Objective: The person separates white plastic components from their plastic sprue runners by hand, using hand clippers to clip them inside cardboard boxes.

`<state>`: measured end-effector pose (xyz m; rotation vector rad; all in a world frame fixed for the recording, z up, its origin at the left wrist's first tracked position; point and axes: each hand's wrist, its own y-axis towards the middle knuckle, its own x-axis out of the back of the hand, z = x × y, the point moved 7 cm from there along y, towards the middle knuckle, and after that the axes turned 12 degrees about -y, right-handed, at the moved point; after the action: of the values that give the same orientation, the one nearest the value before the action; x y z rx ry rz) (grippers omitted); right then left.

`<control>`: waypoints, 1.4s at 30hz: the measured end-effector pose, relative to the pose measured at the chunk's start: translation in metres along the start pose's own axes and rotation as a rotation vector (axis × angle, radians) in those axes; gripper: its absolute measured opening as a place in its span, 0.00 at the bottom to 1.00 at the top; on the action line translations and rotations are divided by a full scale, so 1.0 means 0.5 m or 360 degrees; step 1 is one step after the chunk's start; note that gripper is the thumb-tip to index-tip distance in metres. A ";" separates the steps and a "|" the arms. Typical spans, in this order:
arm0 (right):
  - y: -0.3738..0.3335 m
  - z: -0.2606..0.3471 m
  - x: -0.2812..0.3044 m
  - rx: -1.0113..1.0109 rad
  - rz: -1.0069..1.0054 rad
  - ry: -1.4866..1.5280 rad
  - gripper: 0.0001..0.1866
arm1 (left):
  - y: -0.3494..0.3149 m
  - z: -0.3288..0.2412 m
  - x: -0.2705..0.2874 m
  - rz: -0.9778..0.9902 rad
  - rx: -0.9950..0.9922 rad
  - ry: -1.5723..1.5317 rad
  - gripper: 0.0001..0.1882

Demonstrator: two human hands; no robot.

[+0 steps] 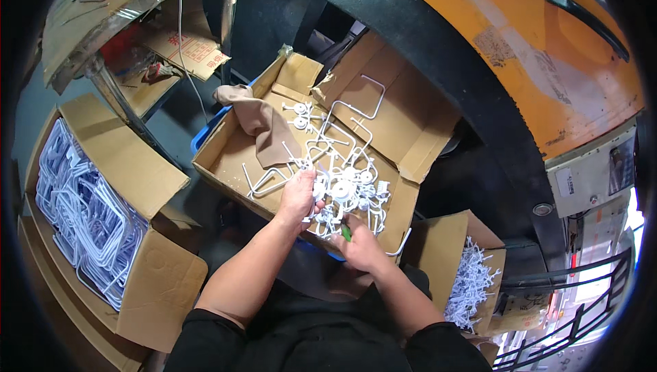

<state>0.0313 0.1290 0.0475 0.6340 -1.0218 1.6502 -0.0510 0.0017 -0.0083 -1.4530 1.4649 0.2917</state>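
- Left hand (295, 197) is closed on a white plastic piece (306, 164) over the near edge of an open, shallow brown cardboard box (229, 149).
- Right hand (363, 247), just beside it at that same near edge, is wrapped around a small green-handled tool (346, 234); the tool's working end cannot be made out.
- Right in front of both hands, a tangled pile of white plastic parts (342, 190), some round and some branched, fills the box toward its near right corner.
- Left of the left hand, a bent white rod (263, 184) lies by the box's left corner.
- Farther in, white wheel-shaped parts (300, 123) lie toward the far edge, and a soft brown cloth (256, 122) drapes over the left edge.
- Another bent white rod (378, 98) reaches up onto the raised far flap.
- Beyond the left edge, a deep cardboard carton (164, 269) holds densely packed white bent rods (89, 201).
- Beyond the right corner, a smaller cardboard carton (431, 242) holds small white branched pieces (471, 279).
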 end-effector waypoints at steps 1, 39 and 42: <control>0.011 -0.001 -0.012 0.0000 0.0008 0.0005 0.27 | 0.005 0.005 0.006 0.0043 -0.0013 -0.0065 0.13; 0.068 -0.090 0.036 -0.0053 -0.0412 0.2028 0.05 | -0.022 -0.007 -0.057 0.0444 -0.0434 0.0830 0.31; 0.064 -0.064 0.050 0.0073 -0.0109 0.2285 0.05 | -0.004 0.004 -0.038 0.0524 -0.0214 0.0191 0.33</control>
<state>-0.0041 0.1660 0.0421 -0.5133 0.1013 1.5325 -0.0530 0.0139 0.0060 -1.3488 1.8139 0.5213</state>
